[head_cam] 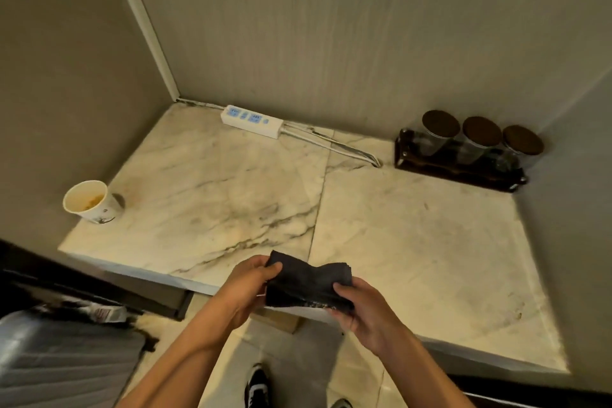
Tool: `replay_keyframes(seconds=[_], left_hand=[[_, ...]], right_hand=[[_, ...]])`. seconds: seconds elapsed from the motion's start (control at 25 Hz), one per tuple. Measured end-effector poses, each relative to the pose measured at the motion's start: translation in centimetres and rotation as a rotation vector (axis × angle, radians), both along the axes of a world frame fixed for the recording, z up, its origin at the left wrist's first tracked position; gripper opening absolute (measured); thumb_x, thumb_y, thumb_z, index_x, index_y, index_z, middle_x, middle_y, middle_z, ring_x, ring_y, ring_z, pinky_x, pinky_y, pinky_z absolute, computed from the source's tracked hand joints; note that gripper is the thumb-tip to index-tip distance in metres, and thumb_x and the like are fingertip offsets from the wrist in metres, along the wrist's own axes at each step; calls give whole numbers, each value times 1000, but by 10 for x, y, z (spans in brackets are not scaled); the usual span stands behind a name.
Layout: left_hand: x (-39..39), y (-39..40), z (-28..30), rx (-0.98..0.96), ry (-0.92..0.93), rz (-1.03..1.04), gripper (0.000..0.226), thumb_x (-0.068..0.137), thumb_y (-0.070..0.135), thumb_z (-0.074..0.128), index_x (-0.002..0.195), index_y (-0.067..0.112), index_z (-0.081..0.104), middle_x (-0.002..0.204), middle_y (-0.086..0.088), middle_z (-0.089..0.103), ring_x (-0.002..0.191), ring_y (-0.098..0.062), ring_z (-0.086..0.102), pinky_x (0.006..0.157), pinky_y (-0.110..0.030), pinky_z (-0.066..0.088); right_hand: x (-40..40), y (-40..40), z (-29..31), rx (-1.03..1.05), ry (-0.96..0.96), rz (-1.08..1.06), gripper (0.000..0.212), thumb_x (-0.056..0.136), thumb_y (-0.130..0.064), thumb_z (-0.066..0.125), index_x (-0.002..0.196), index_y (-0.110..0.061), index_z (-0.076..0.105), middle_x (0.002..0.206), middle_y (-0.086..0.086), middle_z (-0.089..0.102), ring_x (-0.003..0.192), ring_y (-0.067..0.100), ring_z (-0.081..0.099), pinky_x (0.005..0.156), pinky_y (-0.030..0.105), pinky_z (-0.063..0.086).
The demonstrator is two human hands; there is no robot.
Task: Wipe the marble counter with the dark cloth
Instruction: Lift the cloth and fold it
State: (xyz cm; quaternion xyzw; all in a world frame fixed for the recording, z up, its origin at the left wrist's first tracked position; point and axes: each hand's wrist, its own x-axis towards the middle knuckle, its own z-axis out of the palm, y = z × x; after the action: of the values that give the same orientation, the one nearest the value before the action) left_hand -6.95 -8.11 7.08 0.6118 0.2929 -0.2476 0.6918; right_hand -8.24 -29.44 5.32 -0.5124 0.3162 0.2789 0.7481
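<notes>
A folded dark cloth (308, 283) hangs in the air just over the front edge of the white, grey-veined marble counter (414, 235). My left hand (246, 288) pinches its left end with thumb on top. My right hand (359, 306) grips its lower right corner. The cloth sags in the middle between both hands. Dark smudges and stains show on the marble near the centre and at the right.
A paper cup (91, 202) with residue stands at the counter's left edge. A white power strip (251, 121) and its cable lie along the back wall. A dark tray with three lidded glass jars (463, 156) sits in the back right corner. Walls enclose three sides.
</notes>
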Motion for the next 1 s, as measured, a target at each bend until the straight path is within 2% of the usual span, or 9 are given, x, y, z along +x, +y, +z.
replay_keyframes(seconds=[0.12, 0.24, 0.36, 0.44, 0.52, 0.6, 0.68, 0.8, 1.0], left_hand=[[-2, 23, -13, -118, -12, 92, 33, 91, 35, 59, 110, 8, 61, 109, -15, 68, 94, -33, 70, 79, -47, 58], [4, 33, -27, -130, 19, 224, 26, 93, 30, 56, 109, 10, 61, 110, -14, 64, 92, -33, 69, 65, -39, 58], [11, 38, -42, 34, 30, 254, 14, 92, 21, 59, 102, 11, 62, 102, -14, 66, 82, -29, 71, 64, -37, 60], [13, 41, -50, 191, 14, 124, 13, 90, 23, 62, 99, 13, 62, 87, -11, 70, 68, -21, 72, 63, -35, 60], [13, 43, -56, 439, -30, -132, 11, 88, 32, 61, 92, 21, 60, 72, -2, 69, 58, -13, 68, 57, -28, 58], [11, 43, -59, 734, -94, -371, 16, 86, 45, 58, 82, 30, 53, 70, 6, 62, 60, -8, 61, 54, -23, 49], [8, 44, -62, 906, -180, -443, 22, 83, 53, 56, 85, 35, 44, 74, 13, 55, 65, -3, 56, 54, -21, 41], [3, 47, -66, 1017, -319, -463, 33, 81, 54, 59, 96, 39, 33, 87, 19, 43, 67, -2, 48, 50, -16, 35], [2, 46, -68, 1061, -390, -553, 26, 87, 48, 55, 94, 37, 33, 93, 14, 41, 75, -5, 50, 61, -22, 49]], right_hand=[[45, 28, 2, -184, -86, 105, 14, 88, -2, 62, 101, -6, 65, 91, 10, 70, 80, 18, 66, 57, 25, 52], [86, 52, 0, -366, -177, 228, 12, 85, -5, 67, 94, -12, 68, 86, 5, 69, 72, 15, 64, 51, 23, 47], [118, 69, -12, -608, -266, 332, 20, 79, -7, 72, 95, -19, 66, 95, 1, 69, 83, 16, 64, 69, 27, 51], [133, 80, -19, -737, -312, 405, 27, 77, -8, 74, 100, -21, 66, 100, -2, 69, 90, 16, 63, 82, 27, 49], [143, 89, -24, -834, -355, 475, 31, 78, -8, 73, 104, -22, 65, 104, -5, 67, 92, 13, 60, 80, 22, 45], [149, 94, -26, -951, -417, 563, 30, 80, -7, 70, 105, -23, 65, 105, -6, 65, 93, 12, 58, 78, 20, 43], [151, 96, -28, -1059, -484, 665, 28, 81, -8, 67, 105, -24, 65, 106, -4, 65, 96, 16, 59, 81, 24, 46], [152, 94, -31, -1131, -502, 707, 25, 82, -14, 69, 106, -23, 66, 109, 0, 63, 97, 20, 60, 82, 28, 47], [149, 96, -32, -1151, -475, 671, 23, 83, -18, 70, 105, -23, 67, 109, 1, 62, 96, 20, 60, 80, 25, 46]])
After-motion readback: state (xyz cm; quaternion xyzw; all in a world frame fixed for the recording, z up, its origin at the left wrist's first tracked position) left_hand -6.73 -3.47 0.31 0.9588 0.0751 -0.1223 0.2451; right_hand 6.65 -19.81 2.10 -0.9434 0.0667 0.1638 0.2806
